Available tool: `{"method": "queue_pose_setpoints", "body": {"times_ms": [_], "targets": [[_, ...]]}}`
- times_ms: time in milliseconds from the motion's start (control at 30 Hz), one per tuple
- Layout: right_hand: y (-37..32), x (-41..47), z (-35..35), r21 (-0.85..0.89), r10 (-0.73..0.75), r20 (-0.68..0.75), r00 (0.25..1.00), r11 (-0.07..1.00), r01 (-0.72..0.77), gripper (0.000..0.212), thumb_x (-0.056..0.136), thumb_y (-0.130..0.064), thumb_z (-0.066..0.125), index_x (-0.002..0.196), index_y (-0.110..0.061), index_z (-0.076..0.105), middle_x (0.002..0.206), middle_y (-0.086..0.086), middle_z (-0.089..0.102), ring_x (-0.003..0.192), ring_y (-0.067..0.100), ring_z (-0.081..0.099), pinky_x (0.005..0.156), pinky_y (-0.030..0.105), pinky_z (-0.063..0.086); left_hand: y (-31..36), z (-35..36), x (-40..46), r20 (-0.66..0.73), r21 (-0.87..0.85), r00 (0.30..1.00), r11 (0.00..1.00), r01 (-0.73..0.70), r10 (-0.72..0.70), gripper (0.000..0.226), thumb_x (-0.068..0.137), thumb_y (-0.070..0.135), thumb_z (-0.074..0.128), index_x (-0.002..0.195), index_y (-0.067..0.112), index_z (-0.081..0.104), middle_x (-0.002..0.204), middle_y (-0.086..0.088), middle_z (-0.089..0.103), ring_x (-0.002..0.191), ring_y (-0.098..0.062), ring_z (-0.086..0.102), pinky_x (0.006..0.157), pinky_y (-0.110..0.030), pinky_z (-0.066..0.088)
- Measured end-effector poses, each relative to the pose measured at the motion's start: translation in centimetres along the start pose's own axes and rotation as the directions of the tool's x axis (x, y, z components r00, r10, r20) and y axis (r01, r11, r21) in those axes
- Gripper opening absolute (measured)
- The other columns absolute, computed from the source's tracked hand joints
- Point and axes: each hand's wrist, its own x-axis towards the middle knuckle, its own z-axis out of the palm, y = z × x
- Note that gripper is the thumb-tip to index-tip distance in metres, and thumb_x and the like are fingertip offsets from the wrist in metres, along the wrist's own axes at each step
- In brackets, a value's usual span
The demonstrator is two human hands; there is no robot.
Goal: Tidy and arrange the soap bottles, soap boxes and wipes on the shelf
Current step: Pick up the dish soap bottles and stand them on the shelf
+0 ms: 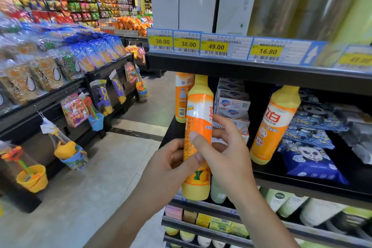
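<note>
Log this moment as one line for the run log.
both hands gripping orange soap bottle | in front of shelf | two more bottles standing | soap boxes between | wipes right

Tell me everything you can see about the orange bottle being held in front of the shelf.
The held bottle looks like glossy plastic: yellow neck and base, orange label with a fruit picture low down. It stands nearly upright in front of the shelf edge. The left hand and right hand both grip its middle.

An orange-and-yellow soap bottle (198,127) stands upright before the shelf (302,181), near stacked soap boxes (231,104).
</note>
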Motion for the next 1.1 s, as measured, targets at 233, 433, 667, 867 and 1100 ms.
{"method": "queue_pose_setpoints", "body": {"times_ms": [233, 433, 667, 867, 1100], "targets": [[-0.4, -0.1, -0.5, -0.008, -0.031, 0.014, 0.999, 0.999, 0.031, 0.047, 0.072, -0.066, 0.075, 0.114, -0.057, 0.056, 0.108, -0.028, 0.069, 0.101, -0.009, 0.065, 0.068, 0.011, 0.053, -0.5, 0.3, -0.3, -0.105, 0.018, 0.995, 1.0, 0.002, 0.0, 0.059, 0.074, 0.057, 0.085, 0.12, 0.025, 0.068, 0.106, 0.001, 0.08, 0.098, -0.02, 0.078, 0.091, -0.049, 0.062], [-0.6, -0.5, -0.3, -0.026, -0.042, 0.026, 0.999, 0.999, 0.042, 0.055, 0.066, -0.072, 0.073, 0.116, -0.056, 0.055, 0.107, -0.037, 0.061, 0.096, -0.012, 0.063, 0.064, 0.011, 0.053, -1.0, 0.6, -0.5, -0.139, 0.064, 0.99, 0.998, -0.015, 0.024, 0.064, 0.064, 0.065, 0.077, 0.117, 0.031, 0.066, 0.105, 0.009, 0.079, 0.098, -0.013, 0.076, 0.091, -0.048, 0.062], [-0.2, -0.2, -0.1, -0.136, 0.005, 0.018, 1.0, 0.991, -0.002, 0.063, 0.072, -0.064, 0.082, 0.126, -0.052, 0.052, 0.1, -0.019, 0.066, 0.086, -0.007, 0.065, 0.065, 0.017, 0.054, -1.2, 0.7, -0.2, -0.174, 0.117, 0.984, 0.993, -0.025, 0.045, 0.066, 0.06, 0.066, 0.079, 0.117, 0.036, 0.064, 0.106, 0.015, 0.076, 0.096, -0.01, 0.074, 0.088, -0.044, 0.062], [0.2, -0.1, -0.3, -0.156, 0.015, 0.023, 1.0, 0.988, -0.011, 0.058, 0.077, -0.056, 0.084, 0.125, -0.052, 0.052, 0.098, -0.019, 0.067, 0.086, -0.01, 0.064, 0.063, 0.015, 0.051, -1.5, 0.9, -0.2, -0.192, 0.116, 0.981, 0.993, -0.018, 0.04, 0.071, 0.057, 0.064, 0.08, 0.119, 0.035, 0.062, 0.104, 0.014, 0.076, 0.094, -0.011, 0.073, 0.083, -0.041, 0.063], [0.4, -0.2, -0.7, -0.135, 0.013, 0.008, 1.0, 0.991, -0.012, 0.048, 0.08, -0.049, 0.084, 0.117, -0.052, 0.054, 0.098, -0.037, 0.06, 0.087, -0.015, 0.061, 0.06, 0.014, 0.048, -1.5, 1.1, -0.2, -0.13, 0.15, 0.991, 0.989, 0.003, 0.017, 0.068, 0.063, 0.066, 0.081, 0.123, 0.042, 0.06, 0.11, 0.017, 0.074, 0.101, -0.008, 0.072, 0.087, -0.04, 0.062]]}}
